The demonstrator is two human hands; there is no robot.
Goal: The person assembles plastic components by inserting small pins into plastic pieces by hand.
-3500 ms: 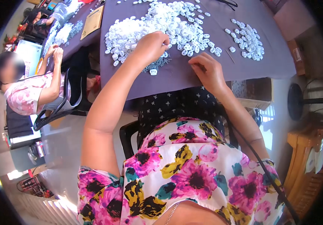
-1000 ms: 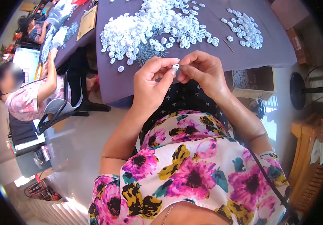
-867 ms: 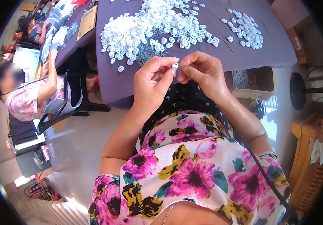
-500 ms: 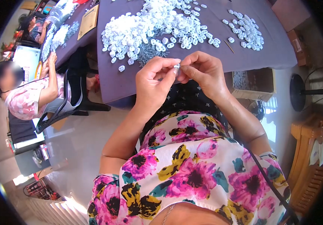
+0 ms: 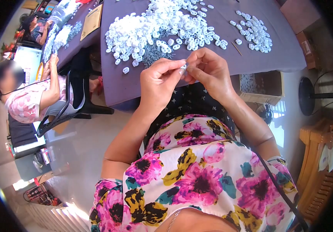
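Between the fingertips of my left hand (image 5: 159,83) is a small white plastic piece (image 5: 183,67). My right hand (image 5: 209,73) is pinched against the same piece, its fingertips touching those of my left hand; whether it grips anything else is too small to tell. Both hands are just off the front edge of the dark tablecloth (image 5: 122,87). Beyond them lies a large heap of white oval pieces (image 5: 131,34), with a pile of small grey parts (image 5: 155,54) at its near side. A smaller group of white pieces (image 5: 256,34) lies to the right.
A thin brown stick (image 5: 236,48) lies on the cloth. Below the table's right side stands an open cardboard box (image 5: 261,87). A person in a pink patterned top (image 5: 31,102) sits at the left, with another person (image 5: 37,31) farther back.
My fingers have shifted slightly around the white piece, and the right fingers sit a little higher. Otherwise the scene looks nearly the same.
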